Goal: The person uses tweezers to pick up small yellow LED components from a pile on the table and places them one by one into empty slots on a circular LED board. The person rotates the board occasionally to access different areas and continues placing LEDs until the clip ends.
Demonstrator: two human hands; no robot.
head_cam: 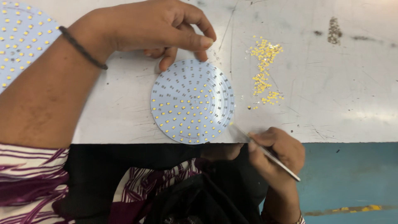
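A round white circuit board lies on the pale worktable, near its front edge. Its lower left part is dotted with small yellow chips; the rest shows bare grey pads. My left hand rests at the board's far rim, fingertips touching the edge. My right hand holds metal tweezers in a pinch; their tip sits at the board's lower right rim. A scatter of loose yellow chips lies on the table to the right of the board.
A second round board, filled with yellow chips, lies at the far left, partly under my left forearm. A dark smudge marks the table at the back right. Below the table edge are my patterned clothing and a blue floor.
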